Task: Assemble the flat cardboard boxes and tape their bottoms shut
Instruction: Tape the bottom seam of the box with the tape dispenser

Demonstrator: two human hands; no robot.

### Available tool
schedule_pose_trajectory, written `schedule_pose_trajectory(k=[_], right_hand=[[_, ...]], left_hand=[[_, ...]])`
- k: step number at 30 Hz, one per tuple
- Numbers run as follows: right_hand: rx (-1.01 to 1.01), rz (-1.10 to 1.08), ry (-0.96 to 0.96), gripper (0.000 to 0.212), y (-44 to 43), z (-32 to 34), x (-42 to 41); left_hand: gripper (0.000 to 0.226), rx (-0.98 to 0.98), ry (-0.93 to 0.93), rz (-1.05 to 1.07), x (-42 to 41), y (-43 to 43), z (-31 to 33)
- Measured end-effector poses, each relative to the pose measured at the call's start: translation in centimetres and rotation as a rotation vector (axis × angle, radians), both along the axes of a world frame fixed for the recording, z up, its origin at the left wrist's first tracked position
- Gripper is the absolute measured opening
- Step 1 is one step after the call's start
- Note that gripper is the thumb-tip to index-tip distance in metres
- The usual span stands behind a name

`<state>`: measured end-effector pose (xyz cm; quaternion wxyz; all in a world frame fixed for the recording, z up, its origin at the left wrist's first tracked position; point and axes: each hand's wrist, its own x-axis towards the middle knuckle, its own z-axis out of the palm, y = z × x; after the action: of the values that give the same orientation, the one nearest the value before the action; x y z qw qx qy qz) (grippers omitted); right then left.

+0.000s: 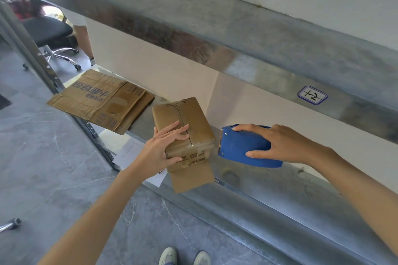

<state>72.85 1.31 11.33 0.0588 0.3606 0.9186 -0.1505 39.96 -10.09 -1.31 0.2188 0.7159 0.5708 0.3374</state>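
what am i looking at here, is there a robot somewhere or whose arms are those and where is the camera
There is no robot here. The arms belong to a person, and this single picture comes from a wide-angle camera worn on that person's head, looking forward and down. That is why the arms reach in from the bottom edge and the person's shoes show below.

The left hand holds a small cardboard box, fingers on top and thumb on the near side. The right hand grips a blue tape dispenser, its toothed edge close to the end of the box.

The box sits on a metal shelf. Further left on the shelf lies a pile of flat cardboard, not yet folded into boxes.
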Motion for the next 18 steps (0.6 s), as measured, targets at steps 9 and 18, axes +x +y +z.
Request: schedule_pose_trajectory(k=[9, 18], right_hand=[[0.089, -0.049, -0.048, 0.065, 1.2, 1.1, 1.8], [0.184, -0.100, -0.090, 0.065, 0.5, -0.5, 1.1]], left_hand=[[0.064, 0.008, -0.012, 0.009, -0.2, -0.5, 0.3], [0.065, -0.001, -0.011, 0.015, 0.0, -0.3, 0.4]])
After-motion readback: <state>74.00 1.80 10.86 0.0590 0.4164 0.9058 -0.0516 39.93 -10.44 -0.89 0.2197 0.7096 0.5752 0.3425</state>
